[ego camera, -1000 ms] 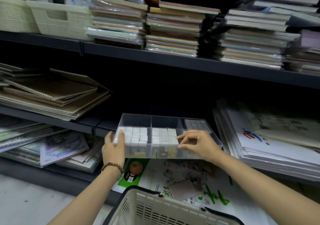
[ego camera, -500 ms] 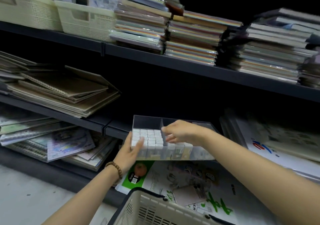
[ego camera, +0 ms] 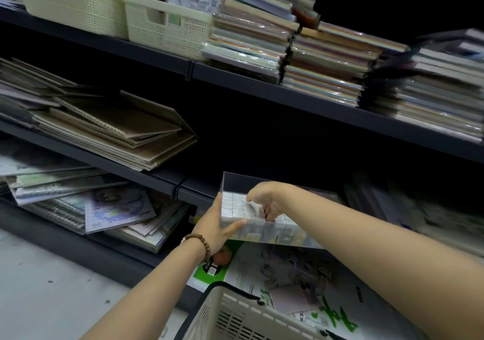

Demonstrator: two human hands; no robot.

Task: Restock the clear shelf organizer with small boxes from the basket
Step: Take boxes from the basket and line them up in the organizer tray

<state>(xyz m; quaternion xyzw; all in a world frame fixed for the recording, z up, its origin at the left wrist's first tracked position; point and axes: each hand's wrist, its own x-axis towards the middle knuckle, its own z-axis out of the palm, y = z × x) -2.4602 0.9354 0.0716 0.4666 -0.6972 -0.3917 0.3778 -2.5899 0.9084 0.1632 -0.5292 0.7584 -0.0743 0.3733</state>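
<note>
Dark shelf [ego camera: 146, 174] carries stationery stacks. Basket [ego camera: 235, 313] sits at the near edge, contents out of view. Clear organizer [ego camera: 275, 232] is at the lower shelf, centre. Left hand [ego camera: 217, 224] braces its left end, fingers straight, grip wide. Right hand [ego camera: 264, 198] curls down among small boxes [ego camera: 233, 206]; cannot tell whether it holds one. Left compartment looks full, middle nearly: restock judged mostly done.

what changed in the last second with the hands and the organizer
The right hand slid left across the small boxes, from the right part of the organizer to its middle. Its fingers now curl down among them; whether it pinches one is unclear. The left hand shifted from the left corner to lie along the front wall. The organizer and the basket stayed put.
</note>
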